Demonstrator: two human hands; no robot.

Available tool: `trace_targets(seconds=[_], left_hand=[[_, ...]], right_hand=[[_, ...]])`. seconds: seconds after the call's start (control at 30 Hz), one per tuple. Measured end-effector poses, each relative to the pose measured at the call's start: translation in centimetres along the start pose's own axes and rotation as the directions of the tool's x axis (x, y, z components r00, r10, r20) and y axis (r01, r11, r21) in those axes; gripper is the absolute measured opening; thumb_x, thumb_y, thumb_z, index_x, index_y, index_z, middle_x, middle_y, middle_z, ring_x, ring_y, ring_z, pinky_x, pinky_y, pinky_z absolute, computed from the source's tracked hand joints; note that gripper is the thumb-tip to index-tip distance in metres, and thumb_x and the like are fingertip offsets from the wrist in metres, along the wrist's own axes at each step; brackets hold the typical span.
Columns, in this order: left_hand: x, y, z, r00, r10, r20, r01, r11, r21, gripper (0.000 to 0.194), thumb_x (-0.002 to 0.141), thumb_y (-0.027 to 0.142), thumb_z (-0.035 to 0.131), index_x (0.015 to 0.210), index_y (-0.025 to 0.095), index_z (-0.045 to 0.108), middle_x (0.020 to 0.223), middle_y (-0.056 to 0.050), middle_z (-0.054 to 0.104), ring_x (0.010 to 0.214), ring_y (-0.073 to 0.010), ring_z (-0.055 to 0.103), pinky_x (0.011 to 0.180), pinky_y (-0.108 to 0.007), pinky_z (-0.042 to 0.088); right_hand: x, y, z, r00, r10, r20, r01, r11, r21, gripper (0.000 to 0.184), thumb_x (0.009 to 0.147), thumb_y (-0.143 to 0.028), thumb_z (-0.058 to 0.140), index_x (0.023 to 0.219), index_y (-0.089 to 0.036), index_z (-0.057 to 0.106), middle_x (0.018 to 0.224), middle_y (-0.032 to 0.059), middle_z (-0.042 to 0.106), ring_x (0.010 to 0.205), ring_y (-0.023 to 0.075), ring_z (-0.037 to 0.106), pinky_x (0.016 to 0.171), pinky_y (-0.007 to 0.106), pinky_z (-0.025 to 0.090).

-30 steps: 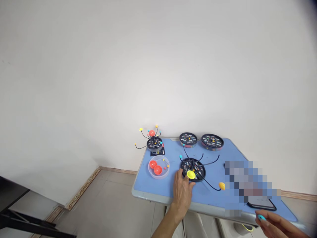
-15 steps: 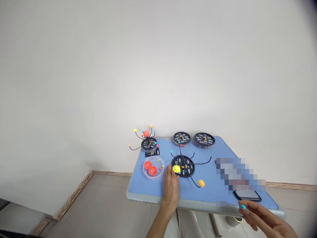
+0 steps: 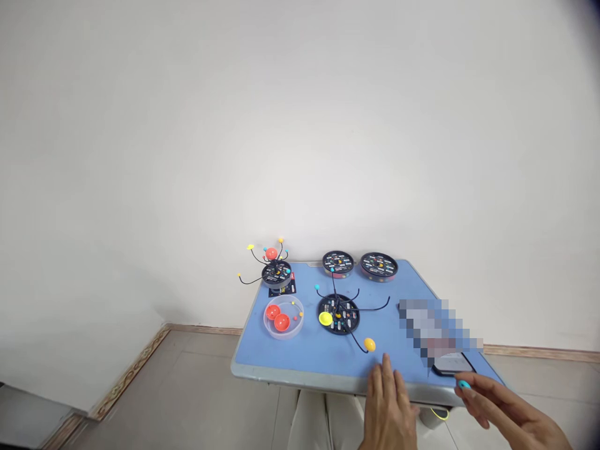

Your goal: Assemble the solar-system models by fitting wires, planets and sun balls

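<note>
Beyond the left hand — empty, fingers slightly spread — the clear round tray holds two red half-spheres (plus tiny beads). The right hand pinches a turquoise bead.

A big pale wall is behind the blue counter. Two round boxes sit side by side near the back. At the left, a toy with a red ball stands over a black card. A flat thing with a black edge is partly blurred. Patterned trim runs along the tiled floor.
</note>
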State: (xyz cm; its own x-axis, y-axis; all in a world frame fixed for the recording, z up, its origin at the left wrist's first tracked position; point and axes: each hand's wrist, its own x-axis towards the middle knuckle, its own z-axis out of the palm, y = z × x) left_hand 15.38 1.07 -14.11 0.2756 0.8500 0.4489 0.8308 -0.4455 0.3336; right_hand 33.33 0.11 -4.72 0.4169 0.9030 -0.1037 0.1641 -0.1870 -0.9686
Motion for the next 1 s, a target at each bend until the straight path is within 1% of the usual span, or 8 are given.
trace_targets(seconds=[0.07, 0.17, 0.33, 0.43, 0.6, 0.7, 0.8, 1.0], left_hand=[[2.8, 1.4, -0.6, 0.999, -0.041, 0.032, 0.04, 0.999, 0.021, 0.066, 0.089, 0.024, 0.064, 0.149, 0.009, 0.04, 0.154, -0.026, 0.036, 0.134, -0.0433, 0.046, 0.102, -0.06, 0.05], [6.8, 2.1, -1.6, 0.993, -0.117, 0.03, 0.114, 0.989, 0.097, 0.062, 0.091, 0.02, 0.06, 0.148, 0.005, 0.039, 0.154, -0.029, 0.032, 0.14, -0.0443, 0.037, 0.103, -0.06, 0.046], [10.1, 1.8, -1.8, 0.976, -0.2, 0.084, 0.175, 0.955, 0.24, 0.056, 0.09, 0.02, 0.061, 0.141, 0.0, 0.049, 0.147, -0.033, 0.041, 0.139, -0.0479, 0.036, 0.101, -0.063, 0.044], [10.7, 1.6, -1.7, 0.969, -0.234, 0.075, 0.21, 0.947, 0.241, 0.057, 0.09, 0.026, 0.061, 0.141, 0.002, 0.05, 0.145, -0.031, 0.045, 0.136, -0.049, 0.041, 0.1, -0.066, 0.042], [10.8, 1.9, -2.4, 0.959, -0.253, 0.125, 0.2, 0.923, 0.33, 0.066, 0.086, 0.032, 0.07, 0.138, -0.004, 0.051, 0.14, -0.035, 0.049, 0.134, -0.0511, 0.041, 0.102, -0.063, 0.04], [10.5, 2.3, -3.3, 0.961, -0.241, 0.133, 0.162, 0.886, 0.435, 0.067, 0.088, 0.042, 0.067, 0.138, -0.001, 0.053, 0.139, -0.032, 0.052, 0.132, -0.0474, 0.045, 0.103, -0.06, 0.04], [10.1, 2.6, -4.6, 0.957, -0.241, 0.163, 0.109, 0.817, 0.566, 0.07, 0.091, 0.052, 0.06, 0.135, -0.002, 0.056, 0.136, -0.031, 0.055, 0.125, -0.0412, 0.054, 0.101, -0.051, 0.044], [9.5, 2.2, -6.8, 0.942, -0.245, 0.229, 0.056, 0.788, 0.613, 0.068, 0.093, 0.052, 0.055, 0.137, 0.001, 0.055, 0.138, -0.029, 0.055, 0.123, -0.0375, 0.057, 0.102, -0.046, 0.046]], right_hand=[[0.2, 0.2, -0.5, 0.999, 0.02, 0.025, -0.02, 1.0, 0.003, 0.049, 0.055, -0.064, 0.077, 0.086, -0.025, 0.078, 0.064, 0.0026, 0.065, 0.068, 0.0251, 0.063, 0.062, 0.033, 0.056], [0.3, 0.7, -1.3, 0.999, 0.024, 0.038, -0.024, 1.0, 0.001, 0.049, 0.058, -0.064, 0.077, 0.088, -0.025, 0.078, 0.064, 0.0022, 0.064, 0.069, 0.0242, 0.062, 0.063, 0.032, 0.054], [0.2, 1.0, -1.9, 0.999, 0.033, 0.037, -0.033, 0.999, 0.0, 0.05, 0.06, -0.064, 0.076, 0.092, -0.026, 0.077, 0.065, 0.0013, 0.062, 0.071, 0.0238, 0.06, 0.065, 0.032, 0.052], [0.0, 0.9, -1.8, 0.997, 0.053, 0.047, -0.053, 0.999, -0.006, 0.052, 0.06, -0.066, 0.075, 0.094, -0.027, 0.077, 0.065, 0.0012, 0.062, 0.074, 0.0244, 0.061, 0.066, 0.032, 0.052], [-0.4, 0.2, -1.4, 0.996, 0.046, 0.072, -0.046, 0.999, -0.013, 0.051, 0.062, -0.067, 0.074, 0.092, -0.026, 0.077, 0.064, 0.0007, 0.062, 0.072, 0.0228, 0.059, 0.066, 0.03, 0.051], [-0.6, -0.6, -1.1, 0.996, 0.044, 0.071, -0.044, 0.999, -0.009, 0.049, 0.061, -0.066, 0.074, 0.089, -0.025, 0.077, 0.065, 0.0009, 0.062, 0.07, 0.0221, 0.058, 0.065, 0.03, 0.052], [-0.7, -1.7, -0.5, 0.997, 0.023, 0.078, -0.025, 0.999, 0.025, 0.046, 0.063, -0.063, 0.075, 0.088, -0.024, 0.077, 0.066, 0.0007, 0.064, 0.068, 0.0205, 0.058, 0.064, 0.029, 0.052], [-0.1, -3.5, 1.3, 0.995, -0.054, 0.083, 0.038, 0.982, 0.183, 0.043, 0.064, -0.055, 0.078, 0.093, -0.023, 0.076, 0.063, 0.0002, 0.064, 0.067, 0.0204, 0.059, 0.066, 0.031, 0.052]])
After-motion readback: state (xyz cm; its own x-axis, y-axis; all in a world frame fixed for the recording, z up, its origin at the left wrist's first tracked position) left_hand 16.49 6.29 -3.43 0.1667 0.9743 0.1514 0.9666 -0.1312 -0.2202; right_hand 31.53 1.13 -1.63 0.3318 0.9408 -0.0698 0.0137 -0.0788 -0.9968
